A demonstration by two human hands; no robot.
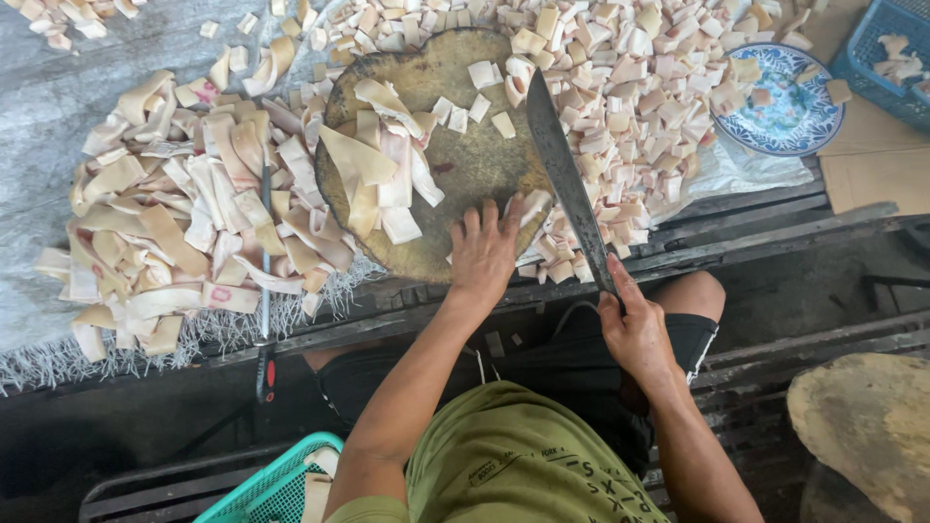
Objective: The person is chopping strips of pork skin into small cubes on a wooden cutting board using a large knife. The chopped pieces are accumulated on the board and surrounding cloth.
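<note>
Pork-skin strips (pixel 373 184) lay uncut on the chopping block (pixel 465 165); a large heap of cut pieces (pixel 620 87) was piled right of it. The cleaver (pixel 567 184) was gripped by the right hand (pixel 635 329); the left hand (pixel 482 250) rested open on the block.

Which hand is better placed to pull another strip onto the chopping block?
Left. The left hand rests empty on the round chopping block, close to the uncut strips. The right hand grips the cleaver.
</note>
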